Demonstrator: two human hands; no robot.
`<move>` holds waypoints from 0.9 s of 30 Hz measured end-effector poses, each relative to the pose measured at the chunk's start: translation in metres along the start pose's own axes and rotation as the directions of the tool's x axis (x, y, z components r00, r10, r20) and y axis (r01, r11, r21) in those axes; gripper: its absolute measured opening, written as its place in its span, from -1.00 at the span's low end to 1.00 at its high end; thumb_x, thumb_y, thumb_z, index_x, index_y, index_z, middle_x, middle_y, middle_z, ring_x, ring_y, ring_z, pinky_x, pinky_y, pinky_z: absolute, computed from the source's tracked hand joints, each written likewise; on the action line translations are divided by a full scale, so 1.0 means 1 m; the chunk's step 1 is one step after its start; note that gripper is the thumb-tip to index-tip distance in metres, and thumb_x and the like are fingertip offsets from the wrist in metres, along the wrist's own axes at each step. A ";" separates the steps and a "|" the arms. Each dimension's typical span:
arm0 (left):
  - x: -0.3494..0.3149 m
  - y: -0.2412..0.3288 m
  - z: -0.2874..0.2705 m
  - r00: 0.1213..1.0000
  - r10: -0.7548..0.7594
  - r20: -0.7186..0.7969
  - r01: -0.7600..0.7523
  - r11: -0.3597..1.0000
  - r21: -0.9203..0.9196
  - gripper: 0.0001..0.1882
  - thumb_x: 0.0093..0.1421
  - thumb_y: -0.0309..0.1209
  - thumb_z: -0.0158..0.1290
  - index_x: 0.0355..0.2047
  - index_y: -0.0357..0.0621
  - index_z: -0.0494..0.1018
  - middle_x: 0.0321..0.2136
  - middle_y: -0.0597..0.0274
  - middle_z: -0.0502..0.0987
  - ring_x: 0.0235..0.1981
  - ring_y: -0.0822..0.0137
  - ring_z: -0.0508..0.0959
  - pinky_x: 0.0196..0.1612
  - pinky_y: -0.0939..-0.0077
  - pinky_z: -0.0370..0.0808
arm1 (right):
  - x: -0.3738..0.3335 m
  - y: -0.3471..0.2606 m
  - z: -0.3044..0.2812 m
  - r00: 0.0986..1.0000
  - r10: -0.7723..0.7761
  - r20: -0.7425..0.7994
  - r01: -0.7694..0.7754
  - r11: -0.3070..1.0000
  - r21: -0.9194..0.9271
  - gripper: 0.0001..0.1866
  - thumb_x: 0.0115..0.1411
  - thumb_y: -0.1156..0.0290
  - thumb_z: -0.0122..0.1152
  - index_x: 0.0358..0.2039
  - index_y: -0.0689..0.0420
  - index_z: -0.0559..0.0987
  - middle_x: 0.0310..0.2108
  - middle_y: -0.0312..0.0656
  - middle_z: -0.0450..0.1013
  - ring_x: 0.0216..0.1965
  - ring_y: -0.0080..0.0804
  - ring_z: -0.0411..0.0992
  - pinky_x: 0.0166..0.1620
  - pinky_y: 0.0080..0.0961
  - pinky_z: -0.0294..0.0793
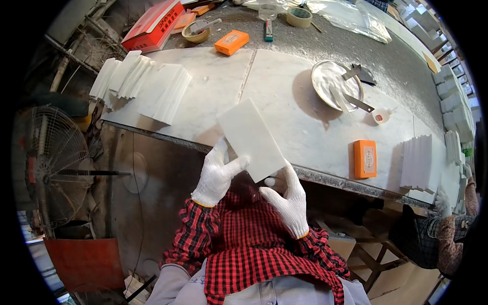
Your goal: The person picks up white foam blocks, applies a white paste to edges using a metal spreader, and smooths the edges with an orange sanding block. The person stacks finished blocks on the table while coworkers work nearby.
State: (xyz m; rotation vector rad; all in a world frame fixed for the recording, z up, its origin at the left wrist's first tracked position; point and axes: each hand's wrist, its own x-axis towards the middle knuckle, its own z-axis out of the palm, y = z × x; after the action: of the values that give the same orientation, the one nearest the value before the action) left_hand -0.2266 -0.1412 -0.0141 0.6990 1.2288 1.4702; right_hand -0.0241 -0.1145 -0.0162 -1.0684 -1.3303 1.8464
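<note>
A thin, smooth white rectangular tile [252, 140] is held up tilted in front of me, at the near edge of the table. My left hand [214, 175], in a white knitted glove, grips its lower left side with the thumb across the face. The fingers behind the tile are partly hidden. Also gloved, my right hand [288, 199] is curled at the tile's lower right corner, its index finger against the edge and its thumb below. Leaning stacks of similar white tiles [165, 92] lie on the table at the left.
On the white table [213, 66] stands a metal bowl [325, 84] of white paste with scrapers, near a small white cup [380, 116]. Orange boxes [365, 158] and another tile stack [418, 160] are at right. A fan [58, 168] stands left; a co-worker's gloved hand [443, 202] appears far right.
</note>
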 end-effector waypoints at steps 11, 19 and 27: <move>-0.007 -0.027 0.023 0.999 0.033 -0.006 -0.033 0.965 -0.259 -0.26 0.23 -0.70 0.19 0.39 -0.19 0.21 0.18 0.21 0.44 0.23 0.29 0.46 0.31 0.29 0.42 | 0.006 -0.003 -0.003 0.990 -0.107 -0.089 0.106 0.994 -0.009 -0.02 0.13 0.65 0.47 0.50 0.28 0.13 0.15 -0.05 0.50 0.00 -0.38 0.56 0.08 -0.40 0.60; -0.013 -0.011 0.037 0.998 -0.016 -0.053 0.016 1.000 -0.009 -0.22 0.19 -0.71 0.21 0.40 -0.24 0.19 0.17 0.12 0.47 0.21 0.24 0.50 0.26 0.28 0.47 | 0.011 -0.016 -0.023 0.760 -0.650 0.003 0.417 0.483 -0.770 0.13 -0.18 0.30 0.72 0.39 0.30 0.30 0.26 0.14 0.37 0.24 0.07 0.41 0.24 -0.17 0.49; -0.019 0.021 0.048 0.984 -0.059 0.168 0.053 0.998 0.036 -0.25 0.33 -0.56 0.15 0.47 -0.34 0.10 0.29 -0.18 0.40 0.08 0.14 0.62 0.09 0.30 0.60 | 0.019 -0.030 -0.033 0.987 -0.121 0.102 0.096 0.971 0.220 -0.29 0.23 0.34 0.38 0.34 0.29 0.39 0.19 -0.01 0.45 0.17 -0.21 0.47 0.17 -0.32 0.52</move>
State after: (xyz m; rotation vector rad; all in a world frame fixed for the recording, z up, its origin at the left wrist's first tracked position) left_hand -0.1857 -0.1424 0.0239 0.7878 1.1345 1.3198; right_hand -0.0035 -0.0747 0.0019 -0.7730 -1.1948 1.9416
